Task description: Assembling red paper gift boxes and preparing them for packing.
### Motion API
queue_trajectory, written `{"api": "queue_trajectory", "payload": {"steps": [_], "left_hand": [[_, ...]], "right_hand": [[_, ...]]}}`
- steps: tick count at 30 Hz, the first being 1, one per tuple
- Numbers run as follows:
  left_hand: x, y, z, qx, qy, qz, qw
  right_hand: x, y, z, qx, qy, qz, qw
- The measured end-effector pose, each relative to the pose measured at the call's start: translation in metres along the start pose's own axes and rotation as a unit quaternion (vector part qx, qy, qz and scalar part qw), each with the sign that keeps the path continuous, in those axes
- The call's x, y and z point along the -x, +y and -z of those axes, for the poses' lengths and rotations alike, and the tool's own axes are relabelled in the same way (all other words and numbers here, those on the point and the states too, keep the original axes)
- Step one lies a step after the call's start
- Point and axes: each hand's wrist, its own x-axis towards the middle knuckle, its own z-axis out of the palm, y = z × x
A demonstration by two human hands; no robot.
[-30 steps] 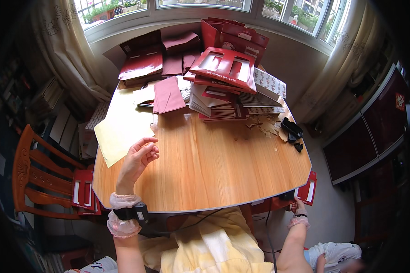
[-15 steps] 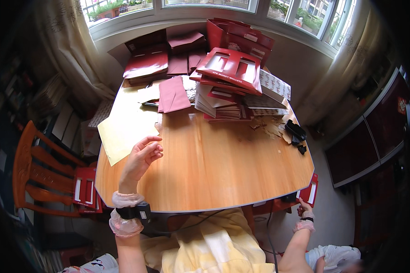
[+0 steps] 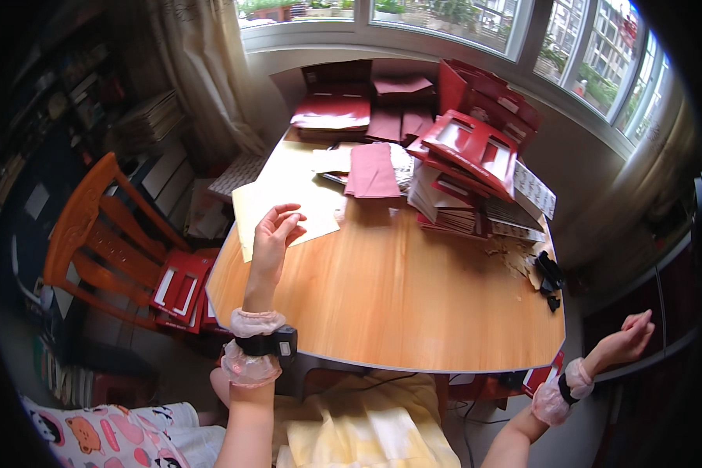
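Observation:
My left hand (image 3: 275,236) hovers over the table (image 3: 351,288) beside a pale yellow sheet (image 3: 249,210). Its fingers bend loosely, thumb and fingertips are apart, and I see nothing held. Out past the table's right edge, my right hand (image 3: 630,340) is raised with its fingers curled together; nothing shows in it. Below that hand, a red windowed cardboard wallet (image 3: 544,376) lies low beside the table. A pile of red windowed wallets (image 3: 468,148) rests on the table, with pink-red envelopes (image 3: 373,171) to its left.
More red packets (image 3: 331,113) stand at the back by the window. Torn brown scraps and a black object (image 3: 550,271) lie at the table's right edge. A wooden chair (image 3: 105,242) holding red wallets (image 3: 181,288) stands at the left. Someone's patterned clothing (image 3: 93,433) shows lower left.
My right hand has left the low red wallet and swung up and right. My left hand stays above the table near the yellow sheet. The view has turned leftward.

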Motion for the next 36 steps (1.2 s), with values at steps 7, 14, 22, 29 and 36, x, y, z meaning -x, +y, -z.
{"api": "queue_trajectory", "payload": {"steps": [7, 14, 22, 29, 36], "left_hand": [[0.013, 0.020, 0.088, 0.020, 0.141, -0.085, 0.986], [0.048, -0.016, 0.229, -0.007, 0.408, -0.067, 0.911], [0.129, -0.114, 0.356, -0.108, 0.647, 0.018, 0.754], [0.161, -0.159, 0.422, -0.067, 0.664, 0.011, 0.744], [0.100, -0.169, 0.394, -0.255, 0.693, 0.304, 0.602]], "right_hand": [[0.112, -0.122, -0.147, -0.259, -0.376, 0.199, 0.867], [0.228, -0.112, -0.164, -0.270, -0.576, 0.271, 0.723], [0.252, -0.097, -0.162, -0.275, -0.620, 0.234, 0.697], [0.252, -0.093, -0.161, -0.272, -0.651, 0.196, 0.681], [0.253, -0.082, -0.154, -0.215, -0.681, 0.198, 0.671]]}}
